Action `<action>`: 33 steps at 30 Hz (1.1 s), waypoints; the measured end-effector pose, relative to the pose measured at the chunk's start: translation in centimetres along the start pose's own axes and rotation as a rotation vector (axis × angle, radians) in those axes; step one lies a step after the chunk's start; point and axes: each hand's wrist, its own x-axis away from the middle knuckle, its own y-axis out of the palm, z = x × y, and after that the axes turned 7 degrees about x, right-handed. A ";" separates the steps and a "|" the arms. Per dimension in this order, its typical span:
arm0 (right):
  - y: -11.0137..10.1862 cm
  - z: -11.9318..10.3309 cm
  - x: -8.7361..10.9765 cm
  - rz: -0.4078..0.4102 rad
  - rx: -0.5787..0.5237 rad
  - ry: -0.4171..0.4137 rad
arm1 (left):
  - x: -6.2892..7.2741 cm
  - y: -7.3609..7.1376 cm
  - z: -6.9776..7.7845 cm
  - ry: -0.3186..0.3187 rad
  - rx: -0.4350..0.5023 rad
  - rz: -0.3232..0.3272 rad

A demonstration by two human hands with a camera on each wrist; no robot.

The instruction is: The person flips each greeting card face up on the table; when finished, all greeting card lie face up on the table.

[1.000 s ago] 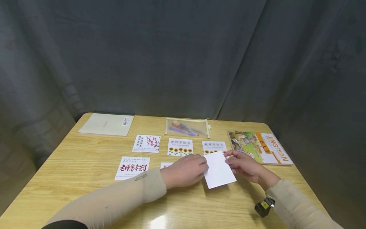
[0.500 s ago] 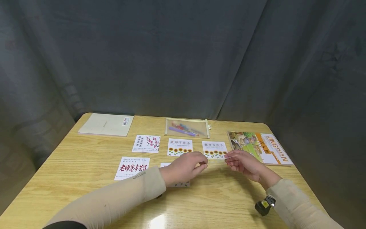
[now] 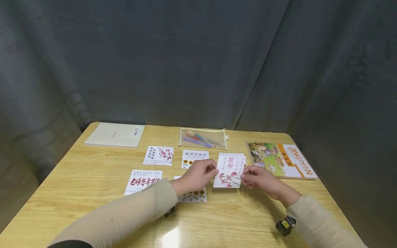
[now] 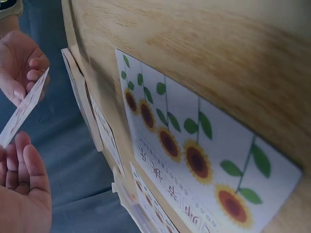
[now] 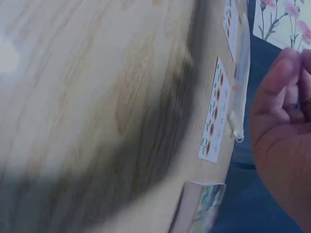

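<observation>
A white card with pink carnations and red lettering (image 3: 227, 172) is held above the table, printed side toward the head camera. My left hand (image 3: 198, 175) pinches its left edge, and my right hand (image 3: 260, 179) pinches its lower right edge. From the left wrist, the card (image 4: 22, 111) appears nearly edge-on between both hands. The right wrist view catches only the carnation part of the card (image 5: 286, 22) beyond the fingertips. Beneath and behind it lies a sunflower card, mostly covered in the head view. Another sunflower card (image 3: 195, 197) lies partly under my left forearm.
More cards lie flat: a plum-blossom card (image 3: 159, 155), a red-lettered card (image 3: 143, 181) and a sunflower card (image 3: 194, 156). Along the back are a pale notebook (image 3: 114, 134) and a mesh pen pouch (image 3: 203, 138). An illustrated book (image 3: 282, 160) lies at the right edge.
The held card showed its blank white side, then stood edge-on, and now shows its carnation print. Both hands stay near the same spot; the left has regripped its left edge.
</observation>
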 end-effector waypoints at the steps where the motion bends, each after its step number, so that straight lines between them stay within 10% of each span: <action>1: 0.1 -0.2 0.0 0.031 0.039 -0.004 | 0.0 0.0 -0.1 0.002 -0.005 -0.007; 8: 0.3 -3.3 0.0 0.293 0.481 -0.241 | -0.2 0.1 -0.2 0.040 -0.079 -0.093; 15: -0.2 -5.2 -0.1 0.128 0.708 -0.313 | -0.2 0.2 0.0 0.064 -0.126 -0.111; 22: -0.9 -5.1 0.2 0.084 0.699 -0.256 | -0.2 -0.1 -0.8 -0.040 -0.029 -0.079; 33: -1.4 -2.7 0.1 0.167 0.339 -0.082 | 0.1 0.0 -1.0 -0.271 0.352 0.040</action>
